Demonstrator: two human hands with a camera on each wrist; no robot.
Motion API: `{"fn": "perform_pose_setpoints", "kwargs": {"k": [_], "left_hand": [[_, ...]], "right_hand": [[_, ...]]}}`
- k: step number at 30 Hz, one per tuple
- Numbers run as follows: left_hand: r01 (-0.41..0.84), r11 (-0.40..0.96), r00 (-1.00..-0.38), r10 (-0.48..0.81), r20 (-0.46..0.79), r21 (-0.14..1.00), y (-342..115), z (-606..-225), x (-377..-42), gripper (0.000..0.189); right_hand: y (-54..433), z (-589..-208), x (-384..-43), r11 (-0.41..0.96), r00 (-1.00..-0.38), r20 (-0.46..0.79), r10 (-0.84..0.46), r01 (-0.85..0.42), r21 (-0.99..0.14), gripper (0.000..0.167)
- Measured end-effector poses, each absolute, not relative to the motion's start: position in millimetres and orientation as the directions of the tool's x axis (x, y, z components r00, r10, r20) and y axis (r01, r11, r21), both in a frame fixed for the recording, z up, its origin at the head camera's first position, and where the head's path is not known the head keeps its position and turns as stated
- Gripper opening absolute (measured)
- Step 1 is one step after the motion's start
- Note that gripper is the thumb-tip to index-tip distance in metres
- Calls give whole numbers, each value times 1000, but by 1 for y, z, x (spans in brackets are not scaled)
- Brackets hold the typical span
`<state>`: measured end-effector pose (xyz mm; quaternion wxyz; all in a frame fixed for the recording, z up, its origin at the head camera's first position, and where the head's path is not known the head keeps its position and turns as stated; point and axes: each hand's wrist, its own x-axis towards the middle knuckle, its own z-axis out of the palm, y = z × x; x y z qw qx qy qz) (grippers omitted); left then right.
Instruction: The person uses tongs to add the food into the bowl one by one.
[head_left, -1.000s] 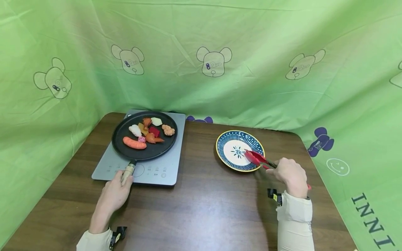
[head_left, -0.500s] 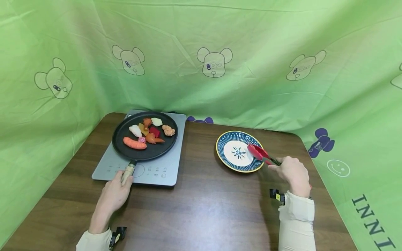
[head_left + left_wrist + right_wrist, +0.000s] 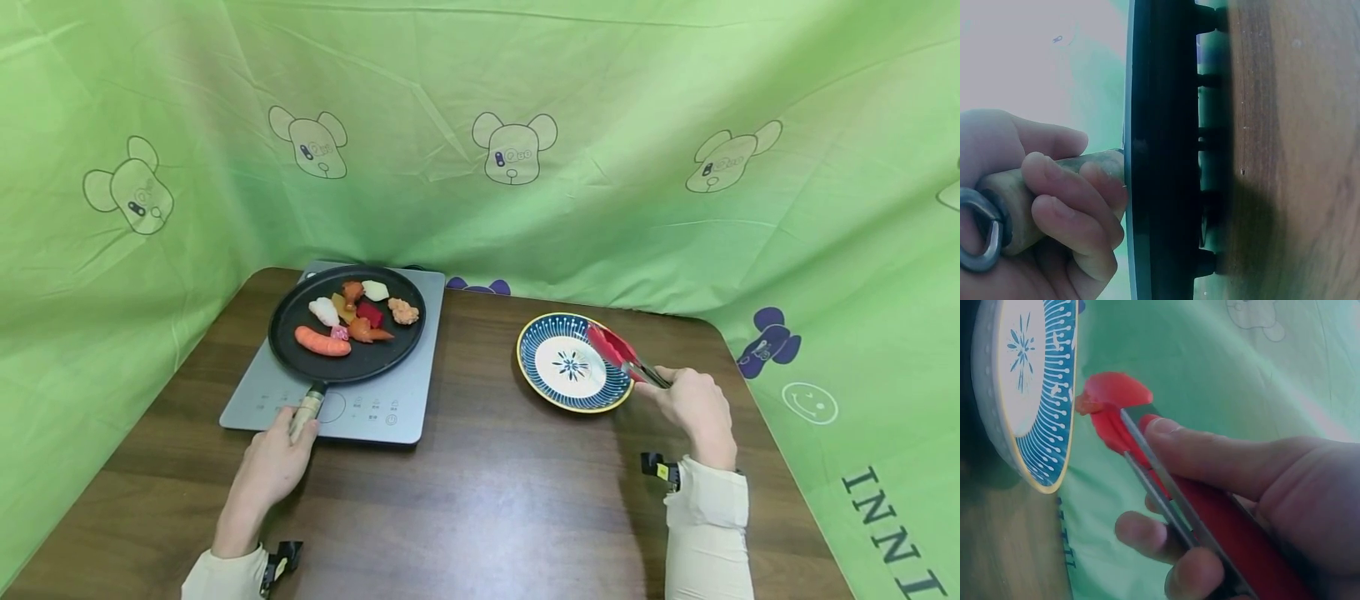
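Observation:
My left hand (image 3: 273, 467) grips the handle (image 3: 307, 411) of a round black frying pan (image 3: 382, 357), its fingers curled round the handle in the left wrist view. Food pieces lie in the pan, among them a sausage (image 3: 322, 342), a shrimp-like orange piece (image 3: 362, 331) and a white piece (image 3: 324, 312). My right hand (image 3: 697, 408) holds red-tipped tongs (image 3: 611, 346) over the right rim of a blue-and-white plate (image 3: 542, 385). At the tongs' tips in the right wrist view shows a small orange-brown piece (image 3: 1088, 404), mostly hidden by the red heads.
The pan sits on a grey induction cooktop (image 3: 251, 404) at the left of the brown wooden table (image 3: 480, 500). A green printed cloth (image 3: 600, 233) hangs behind and at both sides, close to the table's edges.
The tongs have lifted from the plate's middle up and back to its right rim. My right hand has shifted slightly up and right. The left hand and pan have stayed in place.

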<state>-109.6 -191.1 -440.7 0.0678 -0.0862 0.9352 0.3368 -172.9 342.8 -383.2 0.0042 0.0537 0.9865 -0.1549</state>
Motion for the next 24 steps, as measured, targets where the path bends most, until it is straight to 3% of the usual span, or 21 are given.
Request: {"fn": "perform_pose_setpoints", "kwargs": {"k": [7, 24], "left_hand": [[-215, 755, -974, -117, -196, 619, -191, -441, -108, 57], [-240, 742, -967, -124, -224, 626, -190, -440, -109, 59]], "right_hand": [[339, -385, -176, 946, -996, 6, 92, 85, -312, 67], [332, -389, -178, 935, -995, 34, 94, 76, -345, 72]]}}
